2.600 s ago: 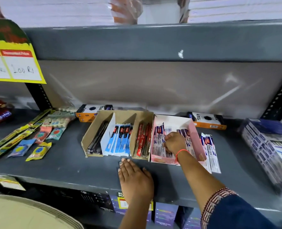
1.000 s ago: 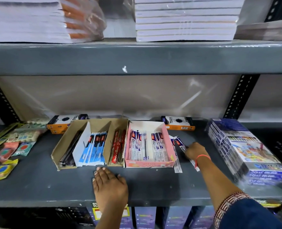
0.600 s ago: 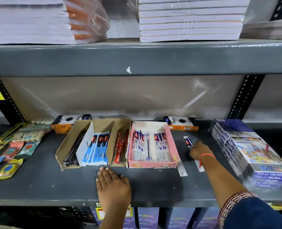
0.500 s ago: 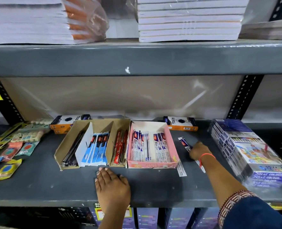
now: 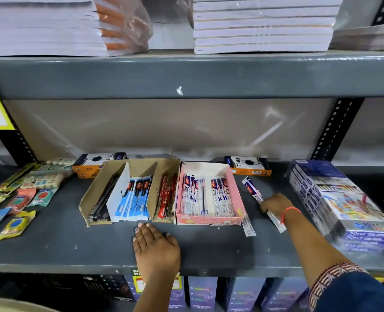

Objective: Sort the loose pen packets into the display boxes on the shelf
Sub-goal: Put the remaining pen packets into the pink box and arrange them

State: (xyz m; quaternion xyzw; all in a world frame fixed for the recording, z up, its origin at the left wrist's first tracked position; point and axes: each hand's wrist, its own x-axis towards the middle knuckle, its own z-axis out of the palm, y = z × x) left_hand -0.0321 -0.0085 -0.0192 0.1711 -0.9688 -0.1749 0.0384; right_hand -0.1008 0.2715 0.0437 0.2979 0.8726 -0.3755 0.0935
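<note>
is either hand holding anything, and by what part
The right hand grips a loose pen packet around its middle. The left hand lies flat on the shelf, holding nothing.

Your left hand (image 5: 156,249) lies flat, palm down, on the grey shelf (image 5: 51,244), fingertips just short of the brown cardboard box (image 5: 100,188) with its three compartments of pens. Your right hand (image 5: 275,203) is curled around a loose pen packet (image 5: 253,190) to the right of the pink display box (image 5: 209,219), which holds matching white-and-blue packets. Another loose packet (image 5: 248,226) lies against the pink box's front right corner. A wrapped stack of colour boxes (image 5: 335,199) sits just right of your wrist, with small sachets (image 5: 17,224) spread at the far left
</note>
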